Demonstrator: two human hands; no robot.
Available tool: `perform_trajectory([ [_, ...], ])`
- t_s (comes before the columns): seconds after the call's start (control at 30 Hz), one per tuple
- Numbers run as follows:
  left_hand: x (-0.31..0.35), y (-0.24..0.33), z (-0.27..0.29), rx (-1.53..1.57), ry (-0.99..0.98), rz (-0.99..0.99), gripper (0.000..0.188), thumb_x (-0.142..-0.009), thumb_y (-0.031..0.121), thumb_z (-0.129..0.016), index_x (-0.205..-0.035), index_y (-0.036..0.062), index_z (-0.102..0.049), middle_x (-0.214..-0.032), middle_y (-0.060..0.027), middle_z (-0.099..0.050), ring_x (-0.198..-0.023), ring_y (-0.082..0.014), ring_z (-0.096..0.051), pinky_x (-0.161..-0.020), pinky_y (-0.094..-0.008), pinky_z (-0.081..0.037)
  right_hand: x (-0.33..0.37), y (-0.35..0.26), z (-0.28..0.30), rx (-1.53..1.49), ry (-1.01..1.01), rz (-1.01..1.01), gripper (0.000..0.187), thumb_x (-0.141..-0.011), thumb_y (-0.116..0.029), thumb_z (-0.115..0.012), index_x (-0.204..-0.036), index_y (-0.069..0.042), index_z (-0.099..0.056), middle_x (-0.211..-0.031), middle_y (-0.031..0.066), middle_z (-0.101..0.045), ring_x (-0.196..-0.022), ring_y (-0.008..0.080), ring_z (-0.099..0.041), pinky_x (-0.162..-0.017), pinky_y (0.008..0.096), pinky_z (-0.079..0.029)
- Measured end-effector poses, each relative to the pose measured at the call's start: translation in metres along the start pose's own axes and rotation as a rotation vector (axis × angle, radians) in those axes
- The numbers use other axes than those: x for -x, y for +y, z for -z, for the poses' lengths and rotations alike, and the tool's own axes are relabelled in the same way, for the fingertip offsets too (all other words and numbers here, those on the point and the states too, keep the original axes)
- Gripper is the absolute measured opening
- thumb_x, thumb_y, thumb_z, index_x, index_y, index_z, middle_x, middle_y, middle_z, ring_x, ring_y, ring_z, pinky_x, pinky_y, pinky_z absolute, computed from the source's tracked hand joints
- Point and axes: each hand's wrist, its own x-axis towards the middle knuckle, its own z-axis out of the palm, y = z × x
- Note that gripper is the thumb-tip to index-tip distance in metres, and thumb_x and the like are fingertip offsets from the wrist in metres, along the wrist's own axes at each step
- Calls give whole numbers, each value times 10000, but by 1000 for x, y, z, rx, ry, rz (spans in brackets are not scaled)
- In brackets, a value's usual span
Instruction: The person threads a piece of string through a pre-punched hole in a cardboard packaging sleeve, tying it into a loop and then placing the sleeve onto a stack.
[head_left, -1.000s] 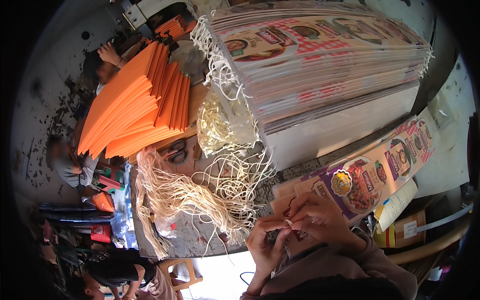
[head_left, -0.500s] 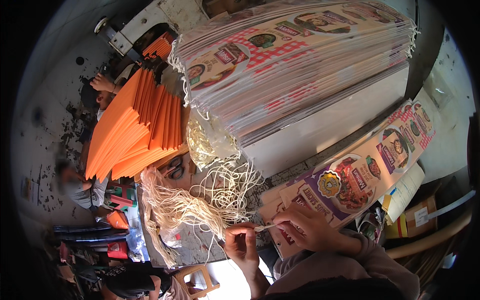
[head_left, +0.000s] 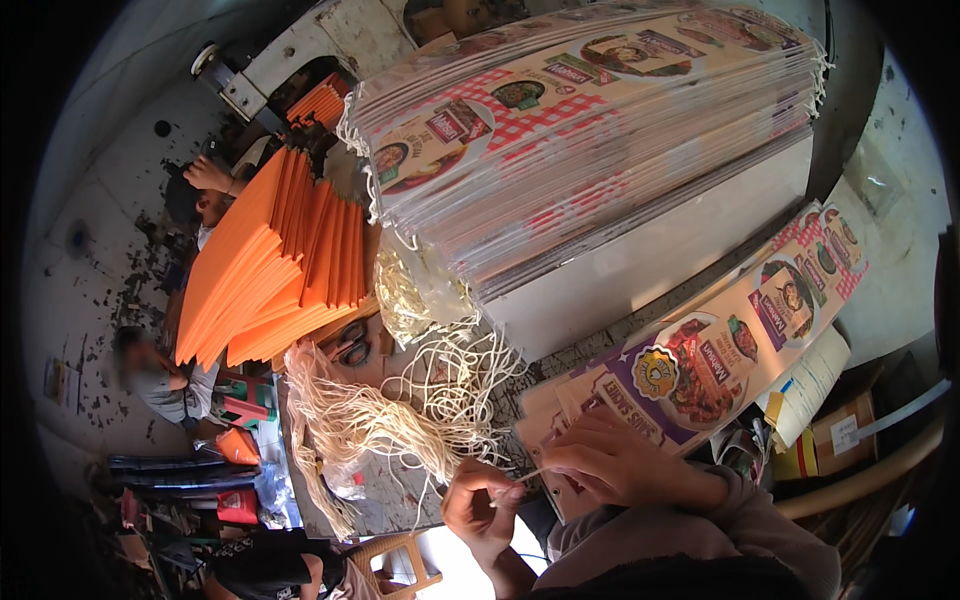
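Observation:
A short length of cream cord runs between my hands at the table's front edge. My left hand pinches its lower end between thumb and fingertips. My right hand is closed on the other end, above the near end of a stack of long printed cards, partly covering it. A tangled bundle of cream cords lies on the table just left of my hands, with strands hanging near my left hand.
Behind stands a tall pile of plastic-wrapped printed cards with corded ends. At left are fanned orange sheets, black-handled scissors and a clear bag of gold-coloured pieces. Other people sit further left. A cardboard box stands at right.
My left hand has lowered slightly and its fingers have curled around the cord. The cord now slants down toward it. My right hand has shifted a little, still on the cord.

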Motion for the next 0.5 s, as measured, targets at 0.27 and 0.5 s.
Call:
perform_trajectory([
  [0.27,-46,28,7,-35,-38,-289,204,-665,88,-768,-722,11,-588,-624,-53,-517,-585,-135,-479,-533,-236,-367,39,-9,49,748,-160,-207,567,-689,-389,-647,-1193,-163,-518,-1124,99,-524,-1029,246,-526,-993,590,-255],
  [0.5,-64,22,44,-86,327,-449,231,-774,177,-662,-734,34,-485,-637,9,-393,-555,-87,-323,-512,-222,-220,53,-20,110,1299,266,-256,276,-679,-90,-624,-949,-120,-668,-1009,26,-586,-976,214,-544,-985,536,-319],
])
